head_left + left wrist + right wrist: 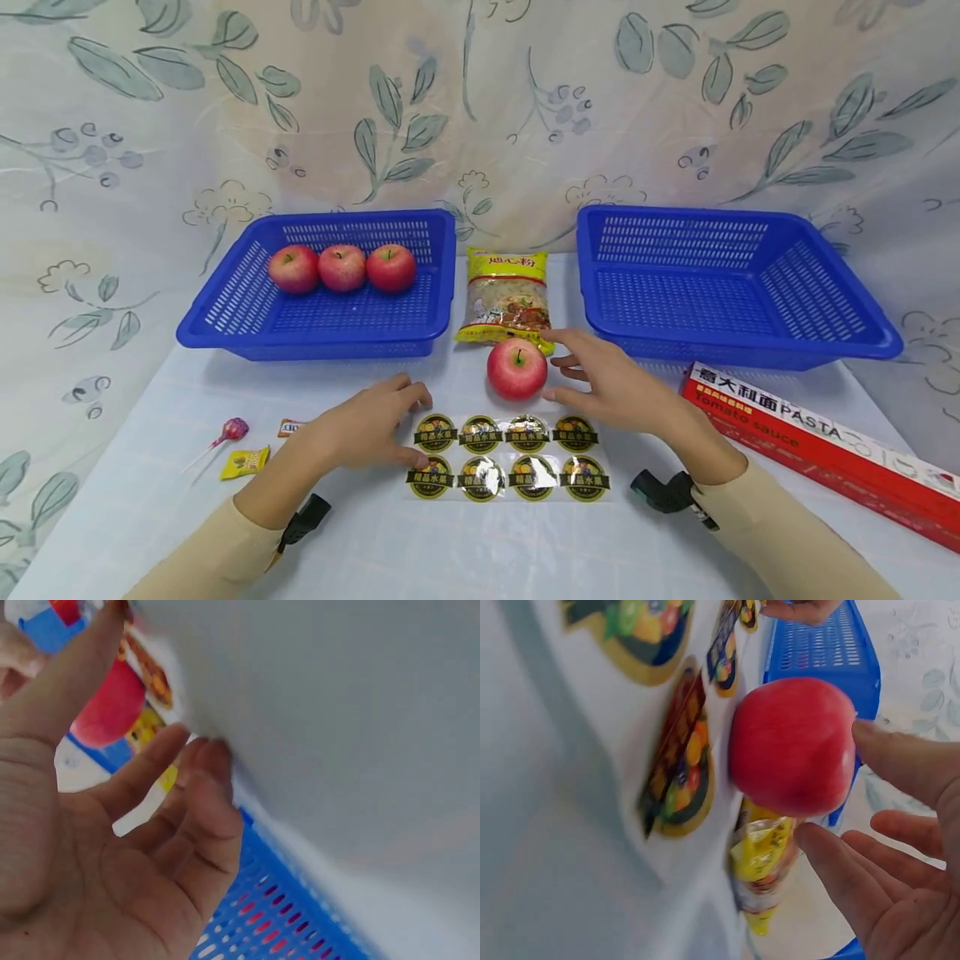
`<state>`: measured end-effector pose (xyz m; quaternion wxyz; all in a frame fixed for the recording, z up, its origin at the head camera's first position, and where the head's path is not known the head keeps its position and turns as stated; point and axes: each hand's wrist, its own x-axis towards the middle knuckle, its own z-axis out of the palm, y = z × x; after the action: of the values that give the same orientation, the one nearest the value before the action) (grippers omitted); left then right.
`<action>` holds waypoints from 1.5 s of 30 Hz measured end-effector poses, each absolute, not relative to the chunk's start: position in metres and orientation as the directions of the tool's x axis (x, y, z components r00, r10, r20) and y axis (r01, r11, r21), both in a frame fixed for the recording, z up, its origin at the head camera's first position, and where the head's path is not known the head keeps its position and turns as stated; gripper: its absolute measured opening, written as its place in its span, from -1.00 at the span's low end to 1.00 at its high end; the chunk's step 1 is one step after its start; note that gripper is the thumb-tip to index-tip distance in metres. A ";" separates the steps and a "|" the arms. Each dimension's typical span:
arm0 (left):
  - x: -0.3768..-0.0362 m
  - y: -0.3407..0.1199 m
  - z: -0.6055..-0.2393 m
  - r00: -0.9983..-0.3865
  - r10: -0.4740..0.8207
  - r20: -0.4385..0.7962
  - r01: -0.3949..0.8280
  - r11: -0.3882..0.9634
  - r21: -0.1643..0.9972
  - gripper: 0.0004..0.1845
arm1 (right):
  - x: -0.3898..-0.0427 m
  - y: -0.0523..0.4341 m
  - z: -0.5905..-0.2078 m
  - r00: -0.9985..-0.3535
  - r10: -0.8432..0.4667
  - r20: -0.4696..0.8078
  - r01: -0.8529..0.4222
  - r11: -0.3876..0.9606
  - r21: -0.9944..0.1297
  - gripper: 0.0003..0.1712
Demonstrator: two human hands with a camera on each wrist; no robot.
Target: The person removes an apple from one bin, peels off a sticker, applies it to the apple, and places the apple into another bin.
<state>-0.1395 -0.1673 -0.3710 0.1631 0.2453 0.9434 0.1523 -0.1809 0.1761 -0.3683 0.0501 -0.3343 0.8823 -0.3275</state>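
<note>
Nearest me, both forearms in tan sleeves come in from the near edge of the surface (150, 500), each with a dark camera strapped at the wrist. My left hand (367, 429) lies palm down, fingers loosely bent and holding nothing, its fingertips resting at the left end of the sticker sheet (508, 457). That sheet lies flat near the middle of the surface, two rows of four round fruit labels. My right hand (611, 383) hovers just past the sheet's right end, fingers spread and relaxed, palm turned toward the loose apple (517, 368). In the right wrist view the apple sits just beside the thumb and fingertips; I cannot tell whether they touch it.

Toward the left edge lie a lollipop (228, 432), a yellow candy (245, 462) and a small orange wrapper (290, 427). Along the right edge lies a red pasta box (825, 454), set at a slant.

Just behind the loose apple lies a yellow macaroni bag (506, 296), between two baskets. The left blue basket (225, 312) holds three apples (342, 267) in a row along its far side. The right blue basket (862, 321) stands at the far right corner.
</note>
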 end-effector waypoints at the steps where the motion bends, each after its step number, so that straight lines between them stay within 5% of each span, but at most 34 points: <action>1: -0.139 -0.168 -0.373 -0.828 0.516 -0.222 0.416 0.829 0.374 -0.36 | -0.180 0.175 -0.367 -0.767 -0.625 0.149 -0.573 0.560 -0.598 -0.20; 11: -0.135 -0.169 -0.380 -0.825 0.539 -0.168 0.441 0.801 0.405 -0.49 | -0.169 0.145 -0.356 -0.649 -0.651 0.394 -0.751 0.465 -0.469 -0.45; 18: -0.134 -0.170 -0.380 -0.828 0.533 -0.177 0.422 0.798 0.431 -0.45 | -0.164 0.110 -0.356 -0.577 -0.754 0.314 -0.768 0.370 -0.523 -0.62; 26: -0.131 -0.175 -0.384 -0.812 0.574 -0.106 0.465 0.746 0.477 -0.50 | -0.163 0.074 -0.364 -0.548 -0.827 0.127 -0.741 0.410 -0.531 -0.64; 39: -0.127 -0.176 -0.384 -0.799 0.601 -0.025 0.505 0.692 0.516 -0.57 | -0.165 0.061 -0.379 -0.515 -0.826 0.229 -0.793 0.359 -0.492 -0.93; 45: -0.126 -0.179 -0.384 -0.793 0.608 -0.029 0.507 0.686 0.522 -0.59 | -0.165 0.061 -0.382 -0.488 -0.834 0.257 -0.807 0.319 -0.497 -0.90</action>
<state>-0.1261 -0.1795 -0.3835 0.1001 0.3054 0.9127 0.2523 -0.1650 0.0606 -0.3818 0.0232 -0.5053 0.8119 -0.2915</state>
